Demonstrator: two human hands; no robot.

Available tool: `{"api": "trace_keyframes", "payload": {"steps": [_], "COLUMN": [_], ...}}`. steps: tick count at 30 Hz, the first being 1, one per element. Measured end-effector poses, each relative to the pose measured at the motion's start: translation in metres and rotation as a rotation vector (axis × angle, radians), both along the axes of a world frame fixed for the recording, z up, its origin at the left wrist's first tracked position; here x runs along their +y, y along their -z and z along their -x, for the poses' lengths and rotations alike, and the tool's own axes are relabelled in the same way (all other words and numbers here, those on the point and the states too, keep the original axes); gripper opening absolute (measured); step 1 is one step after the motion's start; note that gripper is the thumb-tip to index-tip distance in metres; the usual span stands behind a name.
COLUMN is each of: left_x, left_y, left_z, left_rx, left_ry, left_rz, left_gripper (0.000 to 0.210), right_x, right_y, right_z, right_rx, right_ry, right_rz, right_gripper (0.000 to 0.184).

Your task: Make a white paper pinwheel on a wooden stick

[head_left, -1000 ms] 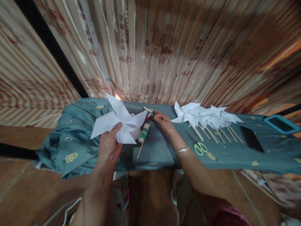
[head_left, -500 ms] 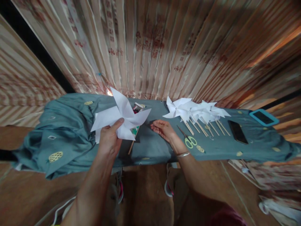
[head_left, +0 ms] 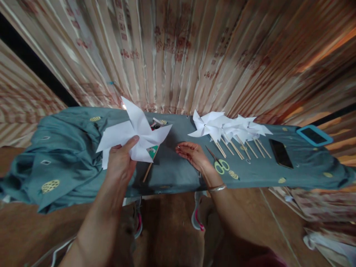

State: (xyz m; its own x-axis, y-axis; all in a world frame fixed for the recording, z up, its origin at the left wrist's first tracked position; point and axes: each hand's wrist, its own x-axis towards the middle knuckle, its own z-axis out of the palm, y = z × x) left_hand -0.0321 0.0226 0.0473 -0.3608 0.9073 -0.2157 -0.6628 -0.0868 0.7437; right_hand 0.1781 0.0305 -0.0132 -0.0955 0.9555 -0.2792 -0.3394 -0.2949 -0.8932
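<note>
The left hand (head_left: 122, 157) grasps a white paper pinwheel (head_left: 142, 129), its thumb pressed on top near the middle and its other fingers mostly hidden beneath. The pinwheel is held face up over the left-centre part of the cloth (head_left: 172, 176), one blade pointing away from the person. The right hand (head_left: 191, 154), to the right of the pinwheel and apart from it, pinches a tiny shiny bit (head_left: 178, 147) at its fingertips; the bit is too small to make out. A bracelet (head_left: 217, 188) circles the right wrist.

Partly covered by the pinwheel's right side are a green-labelled tube (head_left: 152, 151) and a thin stick (head_left: 148, 170), whose near end shows. Just beyond the pinwheel is a small red and white item (head_left: 156, 124), also partly hidden.

Right of the right hand lie scissors (head_left: 221, 165), green handles toward the person and tips pointing away. Beyond them, overlapping pinwheels (head_left: 229, 127) lie in a row, with silvery dots at some centres and their sticks (head_left: 221, 148) toward the person. Farther right are a dark phone (head_left: 280, 154) and a blue-framed tablet (head_left: 328, 139). A pleated curtain (head_left: 172, 74) hangs behind.
</note>
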Motion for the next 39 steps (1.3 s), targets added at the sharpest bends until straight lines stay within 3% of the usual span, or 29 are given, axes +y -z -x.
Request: {"api": "trace_keyframes", "payload": {"steps": [9, 15, 21, 23, 29, 35, 39], "left_x": [-0.006, -0.008, -0.007, -0.007, -0.005, -0.002, -0.002], "left_y": [0.011, 0.011, 0.015, 0.017, 0.018, 0.016, 0.019], "left_z": [-0.004, -0.007, -0.027, -0.034, -0.054, -0.070, -0.081], "left_rx": [0.128, 0.292, 0.320, 0.330, 0.393, 0.457, 0.501], "left_ry": [0.083, 0.104, 0.168, 0.196, 0.221, 0.226, 0.251], "left_rz": [0.011, -0.003, -0.083, -0.075, -0.115, -0.151, -0.126], "left_gripper": [0.025, 0.024, 0.019, 0.017, 0.013, 0.010, 0.008], "right_x": [-0.013, -0.022, -0.057, -0.062, -0.057, -0.060, -0.058], "right_y": [-0.018, -0.056, -0.090, -0.090, -0.074, -0.061, -0.053], "right_z": [0.015, -0.016, 0.003, 0.012, 0.017, 0.007, 0.003], "right_rx": [-0.123, -0.480, -0.841, -0.807, -0.420, -0.617, -0.515], "right_ry": [-0.007, 0.362, 0.268, 0.209, 0.125, 0.157, 0.209], "right_rz": [-0.143, -0.517, -0.636, -0.627, -0.488, -0.485, -0.453], "right_gripper": [0.026, 0.015, 0.011, 0.011, 0.007, 0.009, 0.008]}}
